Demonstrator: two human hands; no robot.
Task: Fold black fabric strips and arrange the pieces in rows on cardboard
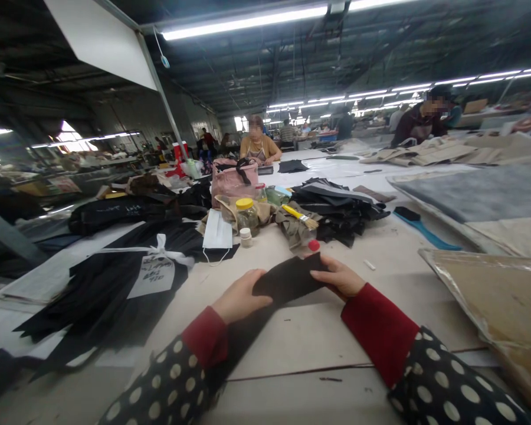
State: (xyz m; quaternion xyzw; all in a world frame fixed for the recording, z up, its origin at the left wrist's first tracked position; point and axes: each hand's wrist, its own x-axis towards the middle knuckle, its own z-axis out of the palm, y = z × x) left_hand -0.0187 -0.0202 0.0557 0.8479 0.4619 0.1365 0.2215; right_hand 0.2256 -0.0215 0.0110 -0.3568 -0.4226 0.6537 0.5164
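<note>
Between my two hands a strip of black fabric (287, 279) is stretched above the worktable (287, 342). My left hand (244, 295) is closed on its left part, thumb on top and fingers underneath. At the strip's right end, my right hand (340, 276) pinches the edge between thumb and fingers. The lower part of the fabric hangs down toward me, beside my left sleeve, where its end is hidden. Just beyond the strip lies a small round red object (313, 245); a short white piece (370, 265) rests to the right.
Left: tied black fabric pieces (115, 295) with a handwritten tag (151, 276). Ahead: a yellow-lidded jar (246, 217), white bottle (246, 238), face mask (218, 230), yellow-handled brush (300, 216), pink bag (233, 182). Right: a blue-handled brush (427, 229) and plastic-wrapped board (491, 307). Co-workers sit beyond.
</note>
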